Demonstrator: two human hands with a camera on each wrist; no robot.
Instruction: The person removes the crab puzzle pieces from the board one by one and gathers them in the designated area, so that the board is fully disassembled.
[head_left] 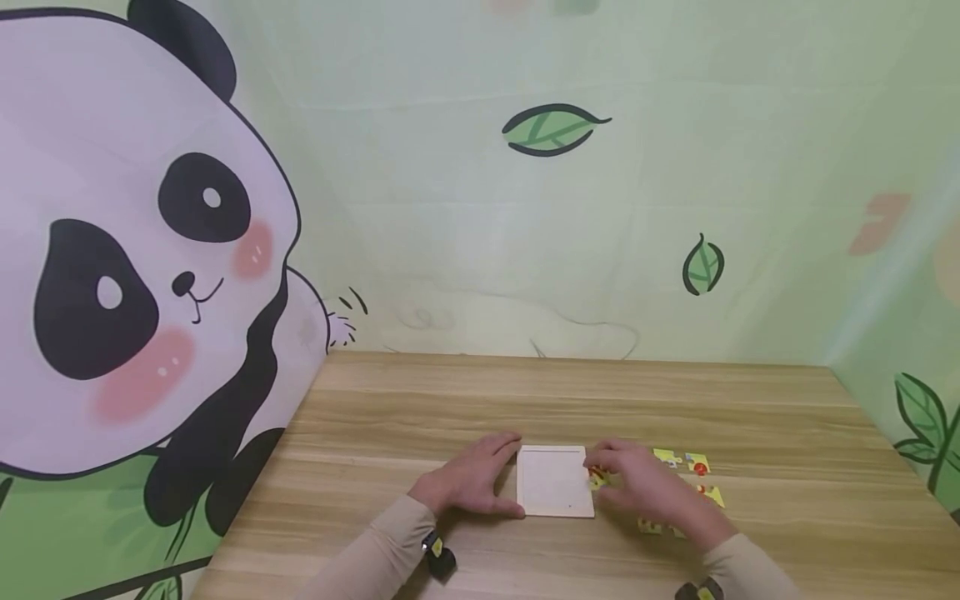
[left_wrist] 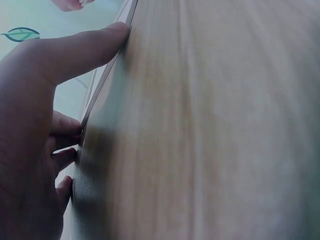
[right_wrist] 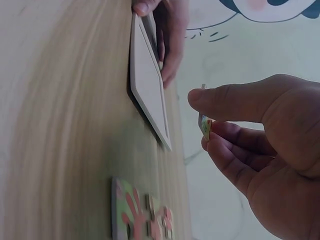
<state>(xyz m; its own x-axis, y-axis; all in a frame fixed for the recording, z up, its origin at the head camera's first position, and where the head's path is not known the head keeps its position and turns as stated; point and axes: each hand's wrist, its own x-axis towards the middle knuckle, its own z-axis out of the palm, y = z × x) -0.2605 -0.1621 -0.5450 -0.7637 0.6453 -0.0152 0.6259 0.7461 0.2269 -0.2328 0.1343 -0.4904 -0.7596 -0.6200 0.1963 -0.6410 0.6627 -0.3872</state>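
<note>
A square, pale puzzle tray (head_left: 555,482) with a low raised rim lies on the table. My left hand (head_left: 480,477) holds its left side, thumb at the near corner and forefinger at the far one. In the left wrist view the thumb (left_wrist: 95,47) touches the tray's edge, with the other fingertips lower along it. Just over the tray's right edge, my right hand (head_left: 637,482) pinches a small yellow, red and green jigsaw piece (head_left: 597,477) between thumb and fingers. The right wrist view shows this piece edge-on, raised off the table.
To the right of the tray lie several loose jigsaw pieces (head_left: 697,463) in yellow and red, some partly hidden by my right hand and forearm. Beyond the wooden table (head_left: 420,392) stands a wall covering printed with a panda (head_left: 150,250) and leaves.
</note>
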